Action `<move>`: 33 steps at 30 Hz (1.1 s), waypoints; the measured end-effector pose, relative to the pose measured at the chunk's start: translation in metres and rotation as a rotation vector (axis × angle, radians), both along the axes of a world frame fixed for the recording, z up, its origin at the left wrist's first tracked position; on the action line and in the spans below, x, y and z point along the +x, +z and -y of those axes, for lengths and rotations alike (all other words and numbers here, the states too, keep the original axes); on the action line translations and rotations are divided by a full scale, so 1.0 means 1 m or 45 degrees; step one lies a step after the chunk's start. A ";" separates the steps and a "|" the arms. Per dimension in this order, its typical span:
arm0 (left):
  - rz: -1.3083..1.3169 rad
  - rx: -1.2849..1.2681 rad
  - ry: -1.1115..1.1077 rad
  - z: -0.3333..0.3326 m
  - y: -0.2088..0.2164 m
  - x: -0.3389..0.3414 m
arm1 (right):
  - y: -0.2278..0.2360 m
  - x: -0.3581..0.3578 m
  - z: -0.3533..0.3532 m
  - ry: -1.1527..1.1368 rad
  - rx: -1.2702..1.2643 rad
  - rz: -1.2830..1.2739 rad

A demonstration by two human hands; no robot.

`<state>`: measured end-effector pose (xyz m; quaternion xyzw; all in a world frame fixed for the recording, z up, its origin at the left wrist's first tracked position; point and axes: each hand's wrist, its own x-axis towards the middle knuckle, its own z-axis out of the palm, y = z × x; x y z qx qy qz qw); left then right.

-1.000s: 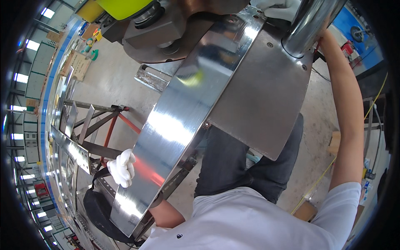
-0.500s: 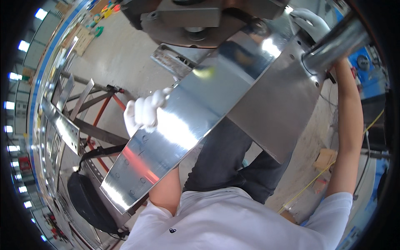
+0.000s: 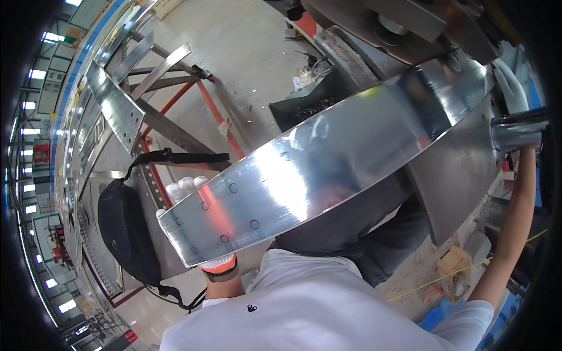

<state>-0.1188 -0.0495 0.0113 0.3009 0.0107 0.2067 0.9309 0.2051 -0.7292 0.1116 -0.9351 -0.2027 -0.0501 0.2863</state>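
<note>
A long, shiny metal strip [image 3: 351,155] with small circles drawn on it slants across my front. My white-gloved left hand [image 3: 188,186] grips its near-left end from underneath, fingertips showing past the far edge and the palm hidden. At the opposite end, my gloved right hand [image 3: 510,88] is against the strip, its fingertips partly hidden. That far end lies under the head of a heavy metal machine [image 3: 404,26]. Below the strip is a grey flat plate [image 3: 459,175], and a round steel post [image 3: 521,128] stands beside my right wrist.
To the left, a black bag [image 3: 126,228] with a strap lies by a frame with orange bars [image 3: 219,120]. Several cut metal strips [image 3: 114,105] rest on that frame. A dark tray [image 3: 310,99] sits beside the machine; a cardboard box [image 3: 453,272] is on the floor at right.
My view has swung left, so the machine appears farther right. My left hand has shifted from the strip's far edge to its end, now mostly underneath. The right hand stays at the machine end.
</note>
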 end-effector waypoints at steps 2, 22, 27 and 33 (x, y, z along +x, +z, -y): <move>0.073 -0.189 -0.055 -0.009 0.008 -0.001 | -0.004 0.006 0.018 0.006 0.012 -0.023; 0.076 0.412 0.051 0.060 0.013 0.042 | 0.014 0.041 -0.004 -0.403 -0.084 -0.023; -0.213 0.882 0.436 0.117 0.018 0.093 | 0.014 0.051 -0.005 -0.387 -0.152 0.046; 0.221 1.730 0.498 0.170 0.034 0.162 | 0.007 0.049 0.003 -0.482 -0.137 0.087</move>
